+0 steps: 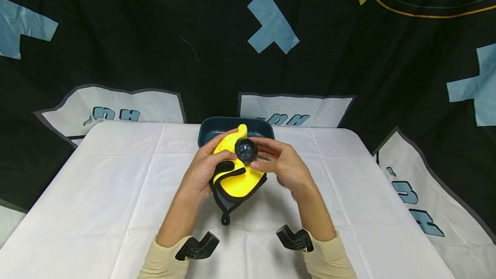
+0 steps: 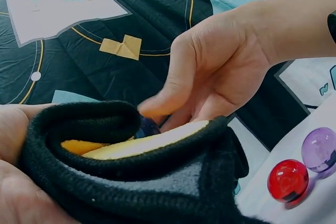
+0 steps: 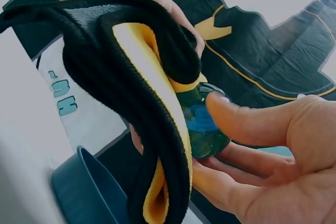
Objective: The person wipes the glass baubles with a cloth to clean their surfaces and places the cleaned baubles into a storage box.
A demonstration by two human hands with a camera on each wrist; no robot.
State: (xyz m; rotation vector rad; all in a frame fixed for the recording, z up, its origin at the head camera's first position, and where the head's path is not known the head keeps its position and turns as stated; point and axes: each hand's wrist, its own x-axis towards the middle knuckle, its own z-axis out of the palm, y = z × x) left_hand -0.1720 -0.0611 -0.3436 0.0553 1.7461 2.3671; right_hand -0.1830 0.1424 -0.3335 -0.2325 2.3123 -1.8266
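My left hand [image 1: 203,165] holds a yellow cloth [image 1: 242,183] with black edging and a grey reverse side, its thumb lying over a fold. Against the yellow face rests a dark, see-through blue ball [image 1: 246,150]. My right hand [image 1: 284,162] pinches this ball between thumb and fingers, as the right wrist view shows at close range, where the ball [image 3: 202,124] looks blue-green. A black-trimmed corner of the cloth with a loop hangs down toward me. In the left wrist view the folded cloth [image 2: 126,182] hides most of the ball.
Behind the hands, at the table's far edge, stands a dark teal tub [image 1: 267,125]. A red ball [image 2: 287,180] and a purple ball [image 2: 319,149] lie on the white table [image 1: 116,210], mostly covered by my right hand in the head view. A black patterned curtain [image 1: 155,55] hangs behind.
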